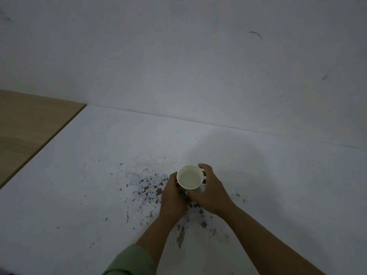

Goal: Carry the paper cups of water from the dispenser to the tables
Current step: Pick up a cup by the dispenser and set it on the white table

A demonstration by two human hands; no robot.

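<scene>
- There is one white round paper cup (190,177), two bare hands, and one sleeve in view, the green fabric sleeve (132,260) on the left forearm.
- The left hand (173,197) holds the paper cup from its left side; the fingers curl around the wall and go under the rim, so most of them are hidden.
- The right hand (210,190) holds the cup from its right side; the fingers (204,167) bend around the far edge of the rim, and the thumb lies on the near side, touching the left hand.
- The cup is between the fingers of both hands, upright, with the open mouth to the camera.
- Inside the cup a pale, flat surface of liquid is visible, below the rim.
- I cannot tell if the cup bottom touches the surface below.
- Under the hands is a white table surface (79,195) with many brown chipped spots (147,187), mostly left of the fingers and near the wrists.
- Far left of the fingers is one light wooden tabletop (25,132).
</scene>
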